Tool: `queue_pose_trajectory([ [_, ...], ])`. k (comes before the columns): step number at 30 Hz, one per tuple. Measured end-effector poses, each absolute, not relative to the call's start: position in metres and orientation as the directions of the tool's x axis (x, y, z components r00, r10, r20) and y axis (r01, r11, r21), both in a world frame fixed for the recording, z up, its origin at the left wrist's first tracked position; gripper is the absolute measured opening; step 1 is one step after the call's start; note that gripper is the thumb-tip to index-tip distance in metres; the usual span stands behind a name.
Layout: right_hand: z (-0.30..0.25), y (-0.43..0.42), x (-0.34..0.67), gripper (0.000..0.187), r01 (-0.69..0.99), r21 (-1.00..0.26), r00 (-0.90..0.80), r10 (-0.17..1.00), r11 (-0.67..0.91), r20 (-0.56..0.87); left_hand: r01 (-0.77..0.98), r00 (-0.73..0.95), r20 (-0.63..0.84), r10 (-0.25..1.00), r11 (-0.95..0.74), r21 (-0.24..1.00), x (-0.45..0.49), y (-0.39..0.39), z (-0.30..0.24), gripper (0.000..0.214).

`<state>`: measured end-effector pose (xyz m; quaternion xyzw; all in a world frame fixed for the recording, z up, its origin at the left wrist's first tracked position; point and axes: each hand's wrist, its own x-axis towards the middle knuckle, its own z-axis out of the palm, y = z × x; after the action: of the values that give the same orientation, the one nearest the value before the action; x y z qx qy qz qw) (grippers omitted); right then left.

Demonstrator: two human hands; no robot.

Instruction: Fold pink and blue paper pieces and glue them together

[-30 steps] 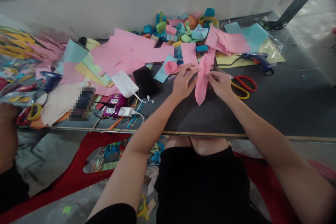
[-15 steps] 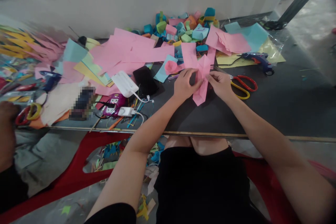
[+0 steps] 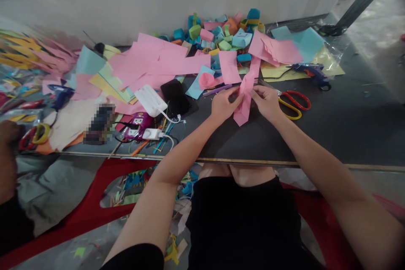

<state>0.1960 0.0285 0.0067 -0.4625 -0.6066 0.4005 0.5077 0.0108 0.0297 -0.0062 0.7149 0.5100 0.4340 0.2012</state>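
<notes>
Over the worktop (image 3: 335, 135), your left hand (image 3: 220, 104) and right hand (image 3: 268, 102) both have fingers (image 3: 257, 90) pinched on the folded pink paper (image 3: 242, 117). Looks partway there imo: creases and pointed near end are in, but the sides aren't lying flat yet.

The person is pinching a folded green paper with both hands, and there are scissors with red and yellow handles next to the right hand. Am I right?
Almost! The folded paper is pink, not green, as the head view shows. The left hand and right hand do pinch it, and the scissors do lie beside the right hand.
</notes>
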Motion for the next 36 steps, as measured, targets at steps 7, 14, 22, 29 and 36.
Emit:
queue_pose_trajectory([
  [7,0.004,0.029,0.196,0.064,0.141,-0.957,-0.061,0.967,0.256,0.249,0.532,0.076,0.428,0.901,-0.399,0.747,0.011,0.028,-0.004,0.038],
  [14,0.006,0.026,0.195,0.059,0.076,-0.977,-0.079,0.978,0.199,0.193,0.493,0.081,0.439,0.895,-0.419,0.763,0.013,0.027,-0.005,0.035],
  [22,0.008,0.026,0.195,0.053,0.119,-0.97,-0.067,0.976,0.214,0.207,0.378,0.048,0.394,0.918,-0.381,0.843,0.013,0.032,-0.012,0.034],
  [29,0.007,0.027,0.196,0.056,0.106,-0.973,-0.054,0.979,0.203,0.198,0.302,0.067,0.344,0.936,-0.348,0.887,0.011,0.038,-0.021,0.033],
  [36,0.008,0.028,0.198,0.058,0.119,-0.97,-0.051,0.977,0.212,0.208,0.109,-0.015,0.36,0.933,-0.356,0.928,0.01,0.049,-0.032,0.017],
])
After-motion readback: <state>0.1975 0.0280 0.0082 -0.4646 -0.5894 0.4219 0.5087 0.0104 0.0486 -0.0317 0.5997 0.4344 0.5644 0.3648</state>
